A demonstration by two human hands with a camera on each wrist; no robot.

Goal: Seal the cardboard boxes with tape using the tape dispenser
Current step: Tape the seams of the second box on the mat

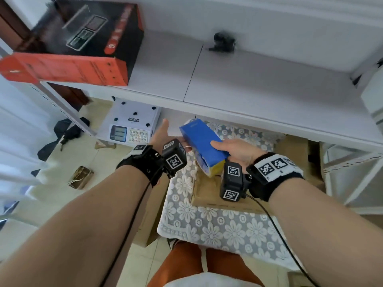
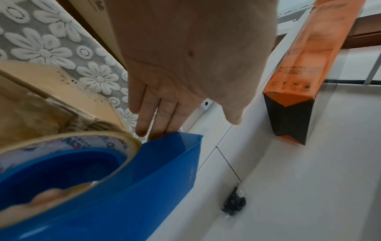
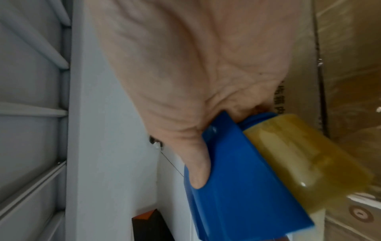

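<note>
My right hand (image 1: 234, 149) grips a blue tape dispenser (image 1: 202, 139) from the side, thumb lying on its flat top (image 3: 237, 179). A yellowish roll of tape (image 3: 299, 154) sits in it. The dispenser is held in the air, tilted, over a closed cardboard box (image 1: 207, 193) that stands on a floral lace cloth (image 1: 217, 224). My left hand (image 1: 161, 133) is stretched out flat just left of the dispenser. In the left wrist view its straight fingers (image 2: 156, 114) touch the dispenser's front blue edge (image 2: 175, 138) and hold nothing.
A white shelf board (image 1: 248, 79) runs right above the hands. On it stand an orange and black carton (image 1: 72, 48) and a small black object (image 1: 223, 43). A white weighing scale (image 1: 132, 123) lies on the tiled floor at left. More cardboard boxes (image 1: 296, 150) sit under the shelf at right.
</note>
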